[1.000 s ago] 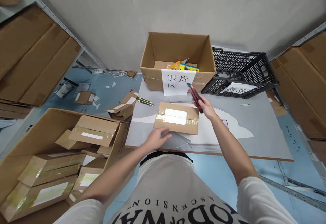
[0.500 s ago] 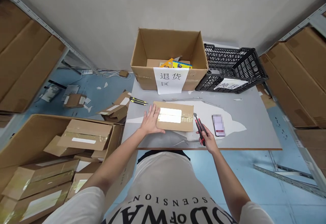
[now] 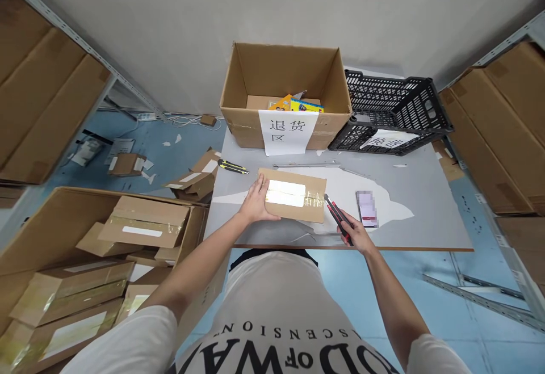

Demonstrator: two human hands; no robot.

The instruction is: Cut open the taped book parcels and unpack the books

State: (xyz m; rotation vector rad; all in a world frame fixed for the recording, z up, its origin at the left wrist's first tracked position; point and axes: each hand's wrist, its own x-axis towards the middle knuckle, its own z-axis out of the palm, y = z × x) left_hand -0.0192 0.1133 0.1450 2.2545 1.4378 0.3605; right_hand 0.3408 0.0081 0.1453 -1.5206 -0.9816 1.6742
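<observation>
Now cutting: left hand [image 3: 255, 204] flat, open, pinning taped parcel [image 3: 293, 195]; right hand [image 3: 356, 235] grips red utility knife [image 3: 336, 217], blade at parcel's right edge. Next calls for shallow slit along tape.

This is a warehouse packing room, as shown by metal shelves [image 3: 63, 28] stacked with flat cardboard, a big floor carton [image 3: 55, 232] full of taped parcels, a labelled open box [image 3: 283, 99] and black plastic crate [image 3: 394, 113] on a grey worktable [image 3: 426, 226], and scraps on the blue floor [image 3: 170, 147].
</observation>
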